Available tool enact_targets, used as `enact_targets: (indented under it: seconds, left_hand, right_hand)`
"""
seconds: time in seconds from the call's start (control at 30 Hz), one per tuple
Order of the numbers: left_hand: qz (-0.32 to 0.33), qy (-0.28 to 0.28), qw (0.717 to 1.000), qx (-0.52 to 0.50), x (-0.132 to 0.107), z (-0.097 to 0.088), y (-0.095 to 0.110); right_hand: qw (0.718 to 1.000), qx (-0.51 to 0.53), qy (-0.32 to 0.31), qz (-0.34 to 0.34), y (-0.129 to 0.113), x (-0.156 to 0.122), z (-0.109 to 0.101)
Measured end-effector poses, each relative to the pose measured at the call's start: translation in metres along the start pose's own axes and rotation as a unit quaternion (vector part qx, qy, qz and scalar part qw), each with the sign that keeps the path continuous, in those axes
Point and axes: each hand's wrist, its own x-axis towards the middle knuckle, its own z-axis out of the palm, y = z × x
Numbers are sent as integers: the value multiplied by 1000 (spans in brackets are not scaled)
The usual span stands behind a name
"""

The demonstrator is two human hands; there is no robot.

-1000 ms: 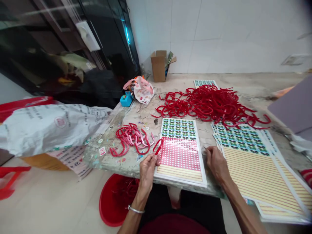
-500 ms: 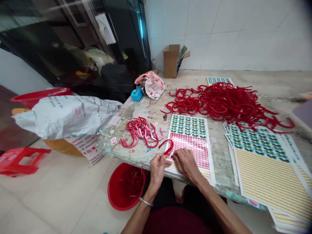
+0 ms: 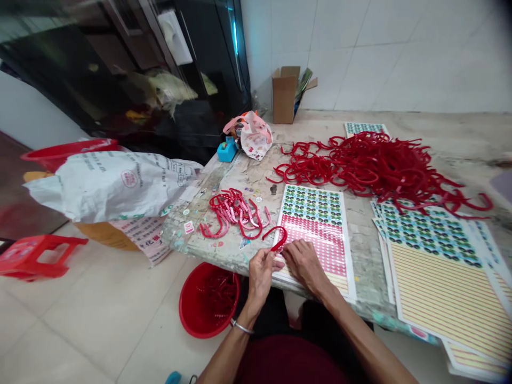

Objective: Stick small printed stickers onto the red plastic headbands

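My left hand (image 3: pixel 261 274) pinches the lower end of a red hair band (image 3: pixel 281 234), whose curved part sticks up beyond my fingers. Close beside it, my right hand (image 3: pixel 306 262) has its fingers bunched at the same end of the band. A small dark bit shows at those fingertips, too small to name. Both hands are over the lower left of a sticker sheet (image 3: pixel 314 205) with green-blue, pink-dotted and yellow striped areas. Left of the sheet lies a small pile of red and pink-patterned hair bands (image 3: pixel 232 210).
A large heap of red hair bands (image 3: pixel 376 162) covers the back right of the worn table (image 3: pixel 244 178). More sticker sheets (image 3: pixel 444 282) overlap at right. A blue tape dispenser (image 3: pixel 227 151), a pink-handled bag (image 3: pixel 256 140) and a cardboard box (image 3: pixel 285 98) stand behind. Below is a red bucket (image 3: pixel 190 306).
The view has shifted slightly, so the scene sits a little further right. Both hands stay at the hair band's end, with only slight finger movement.
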Motion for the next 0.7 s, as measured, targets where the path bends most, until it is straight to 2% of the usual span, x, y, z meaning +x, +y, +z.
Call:
enact_targets:
  seconds: [0.23,0.37,0.47,0.53,0.6,0.67,0.7]
  left_hand:
    - [-1,-1,1000,13,2,0,-2]
    - [-1,-4,1000,19,2,0,0]
    - [-2,-5,1000,24,1,0,0]
    - [-1,-6,1000,28,0,0,0]
    - [2,-5,999,33,0,0,0]
    - [6,-6,999,35,1,0,-1]
    - [9,-7,999,37,1,0,0]
  right_hand:
    - [997,53,-46,-35,7,11,-5]
    - [995,91,-37,-24,7,15,-6]
    - [987,160,-18,4,4,14,-8]
    - [964,257,3,62,7,12,-15]
    - [919,365,43,139,15,11,-30]
    - [859,452,133,200,30,12,-55]
    - [823,482,207,217,39,14,-71]
